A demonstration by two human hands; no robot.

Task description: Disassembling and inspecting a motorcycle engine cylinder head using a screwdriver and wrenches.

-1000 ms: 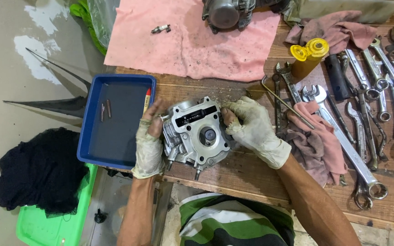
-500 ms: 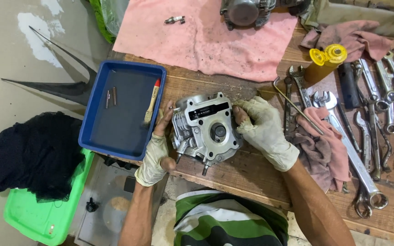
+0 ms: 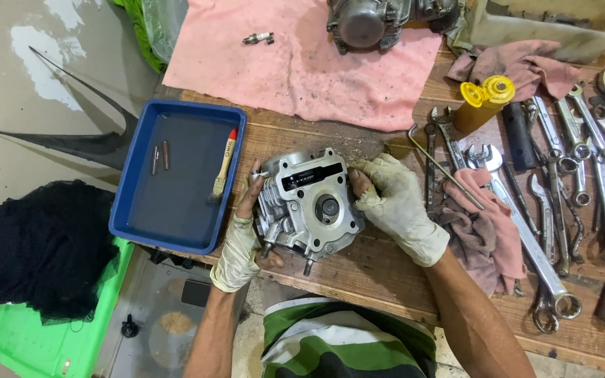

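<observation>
A grey metal engine cylinder head (image 3: 309,203) rests on the wooden workbench (image 3: 386,273) near its front edge. My left hand (image 3: 243,234), in a worn pale glove, grips its left side. My right hand (image 3: 397,203), also gloved, holds its right side with fingers on the top right corner. Both hands clasp the part between them.
A blue tray (image 3: 176,178) with dark liquid, a red-handled brush (image 3: 223,162) and small pins sits left of the part. A pink cloth (image 3: 302,59) lies behind with an engine part (image 3: 369,21). Several wrenches (image 3: 568,168), a yellow-capped bottle (image 3: 481,101) and rags lie at the right.
The view has shifted slightly, so the bench sits lower and further right in frame. Both hands keep hold of the cylinder head, which has turned a little.
</observation>
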